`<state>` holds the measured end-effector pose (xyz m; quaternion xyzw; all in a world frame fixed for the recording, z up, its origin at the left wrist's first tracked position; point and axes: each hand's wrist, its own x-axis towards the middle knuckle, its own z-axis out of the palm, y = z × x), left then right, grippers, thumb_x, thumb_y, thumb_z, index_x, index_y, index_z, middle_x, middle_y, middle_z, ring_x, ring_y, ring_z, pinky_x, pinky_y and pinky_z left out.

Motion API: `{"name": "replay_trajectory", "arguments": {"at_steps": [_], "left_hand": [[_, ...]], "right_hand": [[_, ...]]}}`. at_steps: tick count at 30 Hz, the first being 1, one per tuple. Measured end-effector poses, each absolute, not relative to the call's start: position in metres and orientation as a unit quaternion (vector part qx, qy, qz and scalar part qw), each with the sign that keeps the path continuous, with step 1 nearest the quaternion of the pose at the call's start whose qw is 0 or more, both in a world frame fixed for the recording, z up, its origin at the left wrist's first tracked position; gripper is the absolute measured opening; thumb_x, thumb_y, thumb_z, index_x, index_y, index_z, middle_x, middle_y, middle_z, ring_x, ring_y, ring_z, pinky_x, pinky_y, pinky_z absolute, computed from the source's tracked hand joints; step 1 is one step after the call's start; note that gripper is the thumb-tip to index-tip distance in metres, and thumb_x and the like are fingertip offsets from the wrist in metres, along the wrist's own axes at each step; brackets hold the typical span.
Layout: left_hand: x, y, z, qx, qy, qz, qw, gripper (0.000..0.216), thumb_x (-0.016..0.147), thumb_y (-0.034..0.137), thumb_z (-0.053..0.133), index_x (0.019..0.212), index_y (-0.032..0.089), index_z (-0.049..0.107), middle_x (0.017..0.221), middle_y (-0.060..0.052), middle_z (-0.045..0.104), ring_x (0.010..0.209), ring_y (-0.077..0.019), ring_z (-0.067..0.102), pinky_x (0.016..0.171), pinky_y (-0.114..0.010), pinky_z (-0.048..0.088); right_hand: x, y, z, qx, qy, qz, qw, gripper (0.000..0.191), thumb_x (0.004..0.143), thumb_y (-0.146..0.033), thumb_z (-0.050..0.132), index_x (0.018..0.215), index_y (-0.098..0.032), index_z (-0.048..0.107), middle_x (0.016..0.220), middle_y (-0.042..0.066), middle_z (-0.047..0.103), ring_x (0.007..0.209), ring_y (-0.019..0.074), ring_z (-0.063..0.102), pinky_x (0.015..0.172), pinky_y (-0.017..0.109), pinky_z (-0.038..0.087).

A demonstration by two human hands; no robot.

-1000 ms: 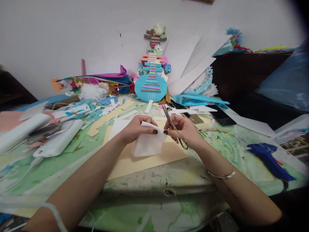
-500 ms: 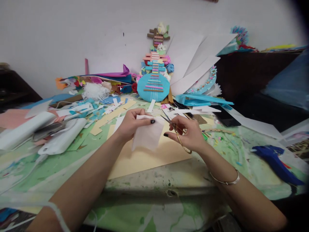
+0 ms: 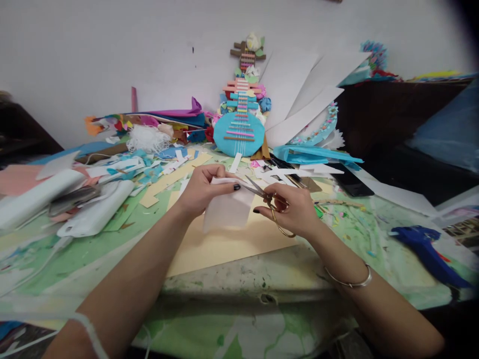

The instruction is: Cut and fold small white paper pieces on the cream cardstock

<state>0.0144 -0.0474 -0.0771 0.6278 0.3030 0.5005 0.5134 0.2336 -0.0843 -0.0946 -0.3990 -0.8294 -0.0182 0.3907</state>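
Note:
My left hand (image 3: 204,192) pinches a thin white sheet of paper (image 3: 227,212) near its upper edge, thumb on the near side. The sheet hangs down from my fingers over a cream-coloured card (image 3: 232,252) on the table. In my right hand (image 3: 294,209) is a pair of scissors (image 3: 270,202) with gold-coloured handles, my fingers in the loops. Its blades are parted and point left, with the lower one at the sheet's top right edge. Whether the blades have cut into the paper I cannot tell.
A blue paper lute-shaped craft (image 3: 239,134) stands against the wall. Paper scraps (image 3: 130,169) and white power strips (image 3: 97,209) lie at left. To the right are a black phone (image 3: 352,180) and a blue glue gun (image 3: 426,252).
The scissors have moved in towards the paper, bringing the blades to its top right edge. The sheet's upper edge now looks more folded over, while my left hand stays nearly in place.

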Motion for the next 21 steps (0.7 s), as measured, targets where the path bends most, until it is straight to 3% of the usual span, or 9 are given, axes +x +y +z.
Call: {"name": "replay_trajectory", "arguments": {"at_steps": [11,21], "left_hand": [[0.0142,-0.0463,-0.0801,0.662,0.288,0.488,0.490,0.040,0.065,0.017,0.072,0.053,0.016,0.034,0.081,-0.007,0.071,0.073,-0.0176,0.067,0.051,-0.020,0.040],[0.0133,-0.0463,-0.0801,0.662,0.288,0.483,0.495,0.038,0.064,0.014,0.071,0.052,0.016,0.035,0.080,-0.006,0.071,0.073,-0.0170,0.066,0.051,-0.021,0.041]], "right_hand": [[0.2345,-0.0838,-0.0964,-0.404,-0.832,-0.073,0.372,0.023,0.074,-0.036,0.069,0.084,-0.018,0.058,0.065,-0.001,0.061,0.051,0.0094,0.048,0.053,0.022,0.033],[0.2346,-0.0832,-0.0977,-0.408,-0.828,-0.101,0.372,0.022,0.074,-0.035,0.070,0.083,-0.019,0.058,0.067,-0.001,0.063,0.054,0.0102,0.053,0.052,0.022,0.033]]}}
